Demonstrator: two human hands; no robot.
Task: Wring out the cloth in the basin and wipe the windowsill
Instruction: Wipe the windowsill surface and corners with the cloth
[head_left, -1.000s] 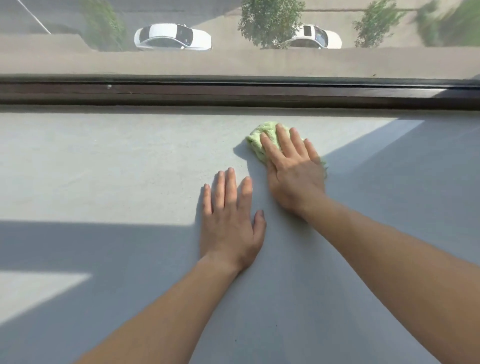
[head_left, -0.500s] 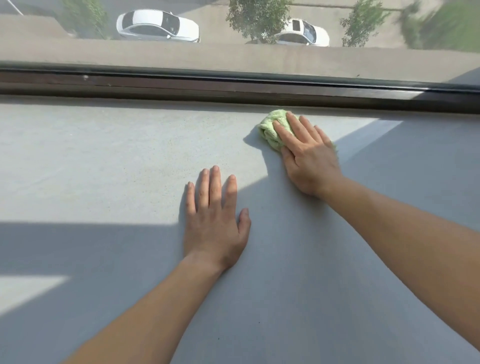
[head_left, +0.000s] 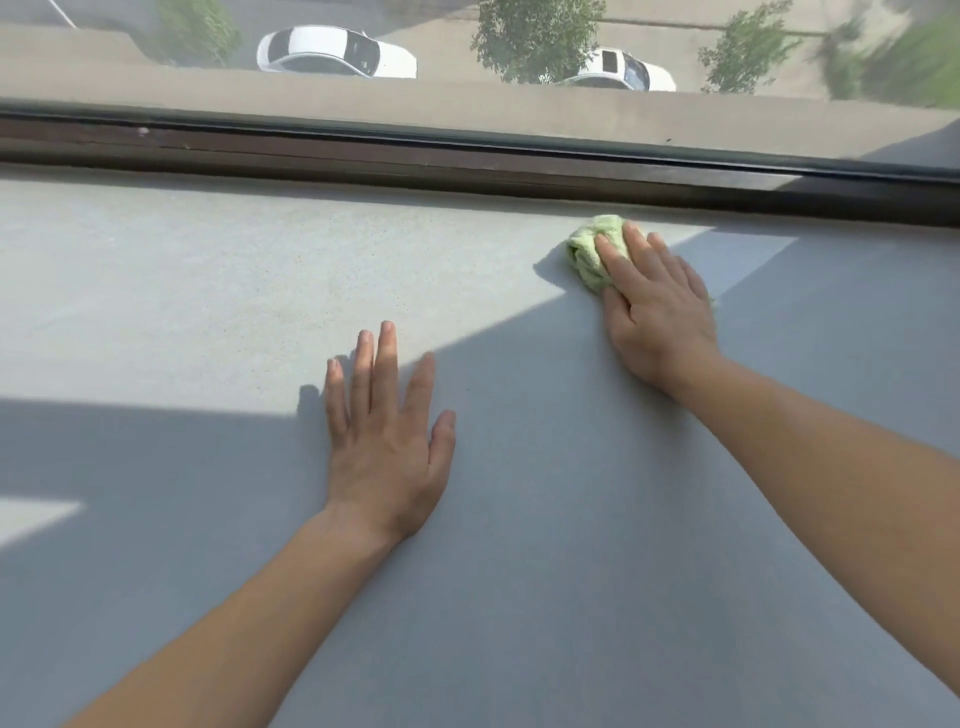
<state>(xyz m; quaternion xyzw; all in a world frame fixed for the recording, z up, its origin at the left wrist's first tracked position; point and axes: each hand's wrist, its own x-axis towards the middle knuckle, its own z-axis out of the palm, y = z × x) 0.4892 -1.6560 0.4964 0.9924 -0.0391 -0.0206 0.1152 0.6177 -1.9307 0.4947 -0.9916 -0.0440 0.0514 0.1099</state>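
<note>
A bunched light green cloth (head_left: 589, 254) lies on the wide grey windowsill (head_left: 208, 291), close to the dark window frame. My right hand (head_left: 657, 306) presses flat on top of it with straight fingers, covering most of the cloth. My left hand (head_left: 387, 441) rests palm down on the sill with fingers spread, nearer to me and to the left of the cloth, holding nothing. No basin is in view.
A dark brown window frame (head_left: 467, 161) runs along the sill's far edge, with glass above it. Through the glass I see a concrete ledge, white parked cars (head_left: 332, 52) and trees below. Sunlit and shaded patches cross the sill.
My right hand has slid the cloth away from me and to the right, up close to the window frame. My left hand stays flat on the sill.
</note>
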